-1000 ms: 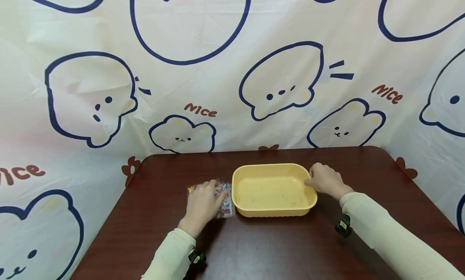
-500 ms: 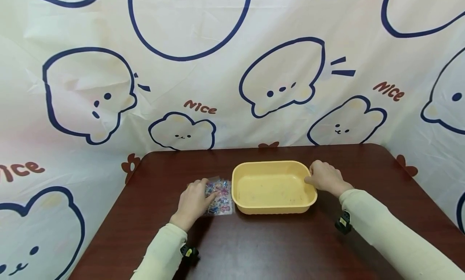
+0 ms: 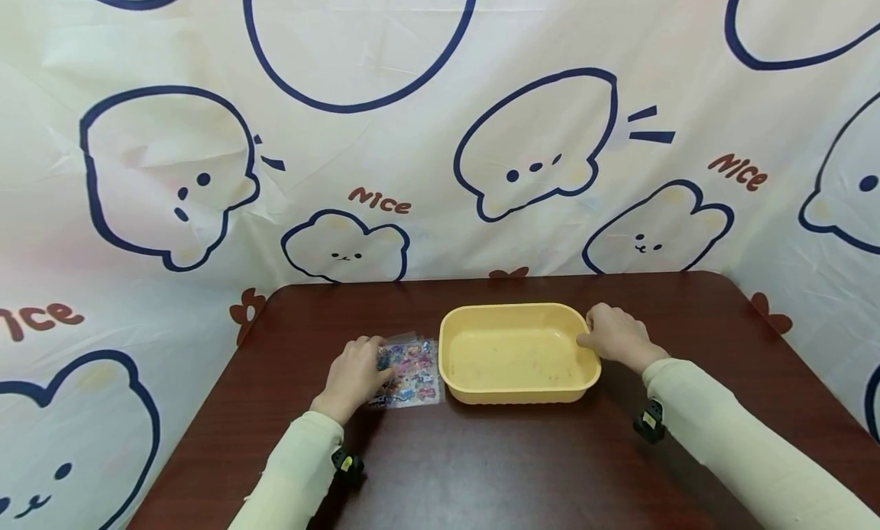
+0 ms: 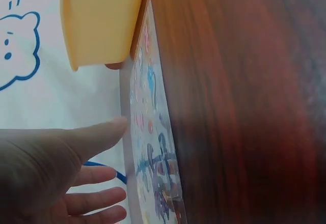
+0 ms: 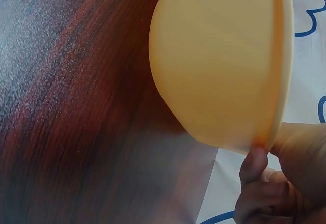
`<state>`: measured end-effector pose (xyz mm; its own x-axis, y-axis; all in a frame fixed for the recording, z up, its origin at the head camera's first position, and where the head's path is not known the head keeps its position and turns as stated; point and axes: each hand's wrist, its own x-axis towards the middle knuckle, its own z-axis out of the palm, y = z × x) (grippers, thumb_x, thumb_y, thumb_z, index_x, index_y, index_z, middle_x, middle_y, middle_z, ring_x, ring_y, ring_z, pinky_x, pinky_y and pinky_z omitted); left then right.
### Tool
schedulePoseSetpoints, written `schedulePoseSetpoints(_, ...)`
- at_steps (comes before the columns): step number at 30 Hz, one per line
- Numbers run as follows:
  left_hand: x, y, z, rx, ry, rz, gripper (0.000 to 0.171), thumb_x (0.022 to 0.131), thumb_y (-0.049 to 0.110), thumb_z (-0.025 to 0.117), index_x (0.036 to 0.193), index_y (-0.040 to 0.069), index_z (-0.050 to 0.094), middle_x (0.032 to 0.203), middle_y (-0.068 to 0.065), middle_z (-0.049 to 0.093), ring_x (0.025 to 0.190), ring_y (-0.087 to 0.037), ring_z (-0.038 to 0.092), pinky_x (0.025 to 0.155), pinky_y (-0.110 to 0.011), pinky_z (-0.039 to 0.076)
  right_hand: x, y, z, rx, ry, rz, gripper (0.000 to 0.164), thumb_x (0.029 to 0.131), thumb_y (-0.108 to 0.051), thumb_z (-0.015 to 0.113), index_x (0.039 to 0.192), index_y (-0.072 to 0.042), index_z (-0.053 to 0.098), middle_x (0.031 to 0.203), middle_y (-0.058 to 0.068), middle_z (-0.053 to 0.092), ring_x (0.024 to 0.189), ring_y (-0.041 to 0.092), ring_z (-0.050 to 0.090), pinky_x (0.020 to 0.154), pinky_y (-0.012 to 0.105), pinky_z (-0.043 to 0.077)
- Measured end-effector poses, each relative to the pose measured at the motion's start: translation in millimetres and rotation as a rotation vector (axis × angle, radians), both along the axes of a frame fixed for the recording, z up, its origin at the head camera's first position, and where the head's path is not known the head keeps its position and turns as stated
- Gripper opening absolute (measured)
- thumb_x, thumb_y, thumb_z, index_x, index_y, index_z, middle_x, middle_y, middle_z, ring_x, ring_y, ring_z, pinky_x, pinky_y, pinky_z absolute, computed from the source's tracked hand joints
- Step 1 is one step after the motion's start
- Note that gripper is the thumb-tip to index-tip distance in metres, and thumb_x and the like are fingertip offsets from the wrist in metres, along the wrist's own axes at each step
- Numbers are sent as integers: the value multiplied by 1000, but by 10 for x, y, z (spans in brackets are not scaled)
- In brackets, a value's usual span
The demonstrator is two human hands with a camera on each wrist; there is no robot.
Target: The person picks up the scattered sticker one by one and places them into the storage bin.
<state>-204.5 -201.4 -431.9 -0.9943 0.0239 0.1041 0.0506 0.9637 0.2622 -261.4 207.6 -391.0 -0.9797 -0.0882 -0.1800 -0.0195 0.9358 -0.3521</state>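
Observation:
A shallow yellow plastic basin (image 3: 519,354) stands on the table. My right hand (image 3: 619,337) pinches its right rim, with the thumb at the inside and the fingers outside; the right wrist view shows the fingertips against the outer wall (image 5: 219,66). Flat on the table, just left of the basin, lie colourful sticker sheets (image 3: 412,373) in clear plastic. Over their left part is my left hand (image 3: 354,373), thumb and fingers extended. From the left wrist, the thumb tip comes close to the sheets (image 4: 153,127); whether it touches is unclear. The sheets' left edge is hidden.
The dark brown wooden table (image 3: 522,469) has rounded far corners. A white cloth with cartoon drawings (image 3: 426,156) hangs behind it and along the sides. Each wrist carries a small black camera.
My left hand has slid left across the sticker sheets, uncovering more of their printed surface. The right hand and the basin have stayed in place.

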Motion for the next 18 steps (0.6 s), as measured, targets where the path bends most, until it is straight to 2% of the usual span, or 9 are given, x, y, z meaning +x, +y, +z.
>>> schedulePoseSetpoints(4,-48,-15,4,4,-52,-8,58,79,35,78,125,5,61,122,-17,63,112,-32,58,88,-49,52,4,12,-3,0,3,1,25,84,-23,65,68,-9,52,61,2,50,56,16,52,50,27,37)
schedulePoseSetpoints(12,-103,-83,12,0,-133,-45,65,77,41,79,130,9,58,119,-16,59,109,-30,54,86,-48,51,-3,7,-4,7,-6,0,23,85,-24,65,72,-7,55,63,3,53,57,17,53,52,28,38)
schedulePoseSetpoints(18,-140,-122,-6,-5,-176,-40,67,76,43,80,130,9,58,122,-17,55,110,-31,52,89,-49,50,5,-2,-3,10,-4,9,23,85,-23,64,71,-8,54,62,2,53,57,16,52,52,28,37)
